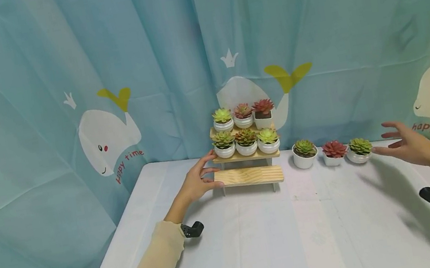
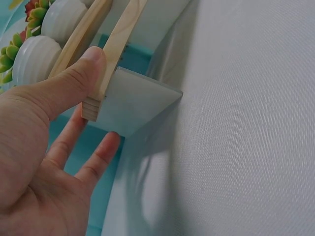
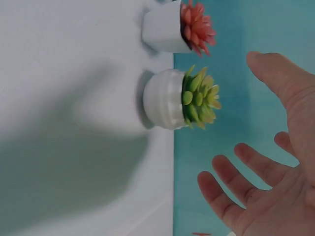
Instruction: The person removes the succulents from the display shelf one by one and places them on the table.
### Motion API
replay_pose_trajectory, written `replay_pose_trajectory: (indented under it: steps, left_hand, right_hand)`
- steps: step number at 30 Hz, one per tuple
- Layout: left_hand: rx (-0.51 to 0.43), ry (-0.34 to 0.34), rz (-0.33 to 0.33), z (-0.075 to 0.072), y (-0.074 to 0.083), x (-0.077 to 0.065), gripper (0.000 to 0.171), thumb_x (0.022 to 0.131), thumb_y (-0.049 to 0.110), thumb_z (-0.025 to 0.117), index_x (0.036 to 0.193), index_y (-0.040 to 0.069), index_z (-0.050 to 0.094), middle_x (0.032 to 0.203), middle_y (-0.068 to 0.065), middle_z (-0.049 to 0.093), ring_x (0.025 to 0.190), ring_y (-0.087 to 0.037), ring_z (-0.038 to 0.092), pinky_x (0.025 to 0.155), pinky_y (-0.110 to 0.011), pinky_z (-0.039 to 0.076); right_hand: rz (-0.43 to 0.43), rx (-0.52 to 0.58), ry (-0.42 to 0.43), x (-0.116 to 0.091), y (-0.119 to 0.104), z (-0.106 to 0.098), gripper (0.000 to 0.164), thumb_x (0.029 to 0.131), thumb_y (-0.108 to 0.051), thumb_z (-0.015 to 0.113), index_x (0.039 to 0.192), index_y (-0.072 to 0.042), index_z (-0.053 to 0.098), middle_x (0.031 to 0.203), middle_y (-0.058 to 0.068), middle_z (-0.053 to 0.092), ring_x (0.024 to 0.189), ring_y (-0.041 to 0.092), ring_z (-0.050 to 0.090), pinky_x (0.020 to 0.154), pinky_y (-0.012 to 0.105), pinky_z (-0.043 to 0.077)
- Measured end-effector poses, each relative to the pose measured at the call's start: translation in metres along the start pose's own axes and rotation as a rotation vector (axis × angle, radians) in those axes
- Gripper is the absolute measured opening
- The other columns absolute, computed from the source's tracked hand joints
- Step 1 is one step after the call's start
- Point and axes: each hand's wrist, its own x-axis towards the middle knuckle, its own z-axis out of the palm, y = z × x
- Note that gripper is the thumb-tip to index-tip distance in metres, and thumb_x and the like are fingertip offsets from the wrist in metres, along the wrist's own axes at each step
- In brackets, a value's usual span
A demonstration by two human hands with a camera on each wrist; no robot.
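Note:
A tiered wooden plant stand (image 1: 248, 176) holds several potted succulents on its upper two shelves; its lowest shelf is bare. My left hand (image 1: 198, 178) grips the stand's left end, thumb against the lowest shelf's end and index finger up by the middle shelf. Up close in the left wrist view, the thumb lies on the wooden plank (image 2: 118, 46), with other fingers spread below. To the right, my right hand (image 1: 406, 145) hovers with fingers apart beside a green succulent in a round white pot (image 1: 359, 157). The right wrist view shows a gap between hand and pot (image 3: 165, 98).
Left of that pot stand a red succulent in a square white pot (image 1: 333, 160) and a green succulent in a larger white pot (image 1: 304, 161). All are on the white-covered table (image 1: 267, 239). A blue curtain (image 1: 169, 65) with whale prints hangs close behind.

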Motion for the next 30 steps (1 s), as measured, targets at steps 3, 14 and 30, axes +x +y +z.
replay_pose_trajectory:
  steps: [3, 14, 30]
  left_hand:
    - [0.000, -0.001, 0.002, 0.000, 0.000, 0.000, 0.083, 0.082, -0.002, 0.085, 0.153, 0.014, 0.045, 0.170, 0.004, 0.021, 0.129, -0.030, 0.059, 0.085, -0.039, 0.058]
    - [0.002, -0.002, 0.003, 0.000, -0.002, -0.001, 0.083, 0.082, -0.001, 0.085, 0.153, 0.014, 0.045, 0.170, 0.004, 0.021, 0.130, -0.031, 0.058, 0.085, -0.040, 0.058]
    - [-0.011, 0.000, 0.008, 0.000, 0.000, -0.001, 0.083, 0.082, -0.001, 0.085, 0.153, 0.014, 0.045, 0.170, 0.003, 0.021, 0.130, -0.032, 0.058, 0.085, -0.042, 0.058]
  right_hand:
    - [-0.011, 0.013, 0.010, 0.000, -0.005, -0.002, 0.091, 0.103, -0.029, 0.066, 0.156, 0.014, 0.006, 0.145, 0.048, 0.032, 0.123, 0.067, 0.044, 0.077, 0.043, 0.058]
    - [-0.070, -0.011, 0.105, 0.006, -0.018, 0.004, 0.083, 0.100, -0.030, 0.070, 0.158, 0.005, 0.022, 0.146, 0.040, 0.040, 0.123, 0.060, 0.048, 0.068, 0.020, 0.047]
    - [-0.155, 0.008, 0.179, 0.027, -0.067, 0.023, 0.082, 0.097, -0.033, 0.074, 0.157, 0.000, 0.028, 0.149, 0.032, 0.043, 0.123, 0.052, 0.053, 0.090, 0.072, 0.045]
